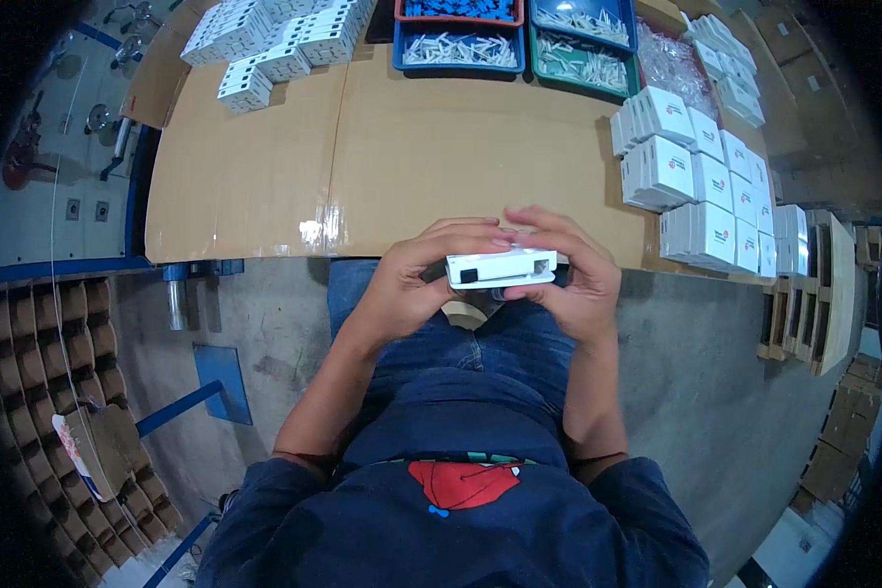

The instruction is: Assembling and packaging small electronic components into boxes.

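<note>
Between my two hands, just off the table's near edge, is a white plastic box [501, 268] with a small black square on its left end and an opening at its right end. My left hand [416, 269] grips its left side, fingers over the top and thumb beneath. On the other side my right hand [573, 269] holds it, with the thumb low along the front and fingers over the upper back. The fingertips of both hands almost meet on top. The far face of the box is hidden by my fingers.
Cardboard covers the table [255, 167]. White boxes with dark square holes [294, 61] stand at the back left, stacked white boxes [715, 186] at the right. Beyond lie a blue bin [402, 66] of white pieces, a red bin of blue pieces, and a green bin [617, 95]. Wooden pallets [828, 294] stand right.
</note>
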